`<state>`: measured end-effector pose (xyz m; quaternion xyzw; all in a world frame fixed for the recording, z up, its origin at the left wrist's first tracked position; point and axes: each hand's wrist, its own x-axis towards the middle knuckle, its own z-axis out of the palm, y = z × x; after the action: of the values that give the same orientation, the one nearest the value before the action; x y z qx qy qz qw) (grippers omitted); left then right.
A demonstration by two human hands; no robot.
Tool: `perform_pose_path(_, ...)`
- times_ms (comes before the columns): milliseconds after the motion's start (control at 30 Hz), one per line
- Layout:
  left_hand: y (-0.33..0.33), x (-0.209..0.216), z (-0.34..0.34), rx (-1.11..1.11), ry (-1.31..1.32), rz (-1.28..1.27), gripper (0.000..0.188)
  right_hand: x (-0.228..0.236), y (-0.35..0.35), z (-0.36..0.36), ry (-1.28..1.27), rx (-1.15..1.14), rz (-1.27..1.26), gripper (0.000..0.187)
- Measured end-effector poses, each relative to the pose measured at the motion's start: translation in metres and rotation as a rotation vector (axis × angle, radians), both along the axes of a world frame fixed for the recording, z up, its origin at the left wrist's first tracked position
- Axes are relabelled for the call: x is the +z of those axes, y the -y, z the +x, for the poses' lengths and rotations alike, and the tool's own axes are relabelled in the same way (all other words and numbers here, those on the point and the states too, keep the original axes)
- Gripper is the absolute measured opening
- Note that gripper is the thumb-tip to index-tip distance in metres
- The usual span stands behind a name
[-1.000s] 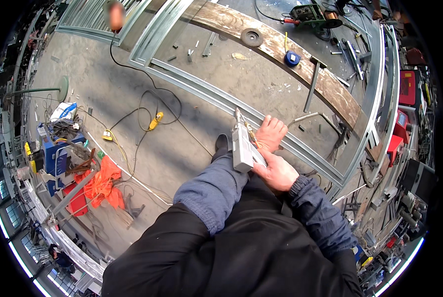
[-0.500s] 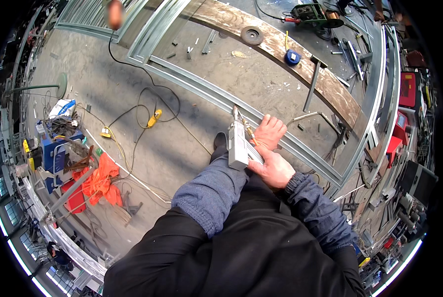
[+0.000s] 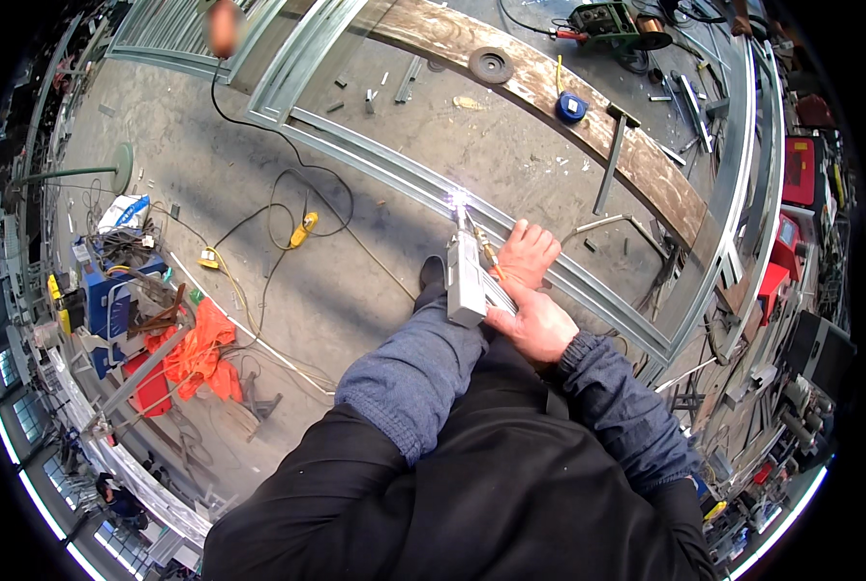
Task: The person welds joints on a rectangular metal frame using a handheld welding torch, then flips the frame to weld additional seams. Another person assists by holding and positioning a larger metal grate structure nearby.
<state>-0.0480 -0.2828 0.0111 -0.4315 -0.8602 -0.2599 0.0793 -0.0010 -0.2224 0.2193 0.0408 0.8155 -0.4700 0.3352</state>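
My right hand (image 3: 541,327) is closed round a grey, boxy welding gun (image 3: 466,276). The gun's narrow nozzle touches a galvanized steel rail (image 3: 394,167), where a bright white-violet arc glows. Beneath the gun, my left forearm reaches forward, and my left hand (image 3: 528,254) lies across the same rail with its fingers bent over the far edge. A thin brass-coloured wire guide (image 3: 488,250) runs along the gun's right side toward the tip. The gun's body partly hides my left wrist, and its grip is mostly covered by my right hand.
Beyond the rail lies a worn plank (image 3: 646,179) bearing a grinding disc (image 3: 491,66), a blue tape measure (image 3: 571,107) and a hammer-like tool (image 3: 615,155). Cables with a yellow connector (image 3: 303,230) cross the left floor. Orange cloth (image 3: 200,353) and a blue machine (image 3: 106,300) stand farther left.
A bright arc has lit at the nozzle tip. Both hands and the gun stay nearly in place.
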Motion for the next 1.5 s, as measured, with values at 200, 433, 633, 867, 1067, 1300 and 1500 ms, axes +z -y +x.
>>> perform_pose_path(200, 0.001, 0.005, 0.001, 0.023, 0.027, -0.043, 0.07, 0.0, -0.001, 0.003, 0.001, -0.004, -0.01, 0.049)
perform_pose_path(433, 0.002, 0.014, -0.003, -0.069, 0.158, -0.108, 0.067, -0.001, -0.009, 0.004, 0.044, -0.04, -0.014, 0.052)
perform_pose_path(633, -0.008, 0.021, 0.0, -0.03, 0.095, -0.241, 0.083, -0.012, -0.016, 0.013, 0.033, -0.031, -0.01, 0.06)
perform_pose_path(867, -0.006, 0.032, 0.001, -0.024, 0.163, -0.27, 0.079, -0.011, -0.019, 0.015, 0.036, -0.009, -0.044, 0.066)
perform_pose_path(1067, -0.007, 0.03, 0.0, -0.031, 0.165, -0.294, 0.085, -0.007, -0.021, 0.016, 0.035, -0.027, -0.044, 0.066)
perform_pose_path(1300, -0.006, 0.032, -0.002, -0.039, 0.127, -0.291, 0.083, -0.008, -0.019, 0.017, 0.039, -0.025, -0.03, 0.067)
perform_pose_path(1500, -0.008, 0.033, -0.002, -0.031, 0.136, -0.295, 0.084, -0.014, -0.018, 0.02, 0.026, -0.014, -0.017, 0.061)
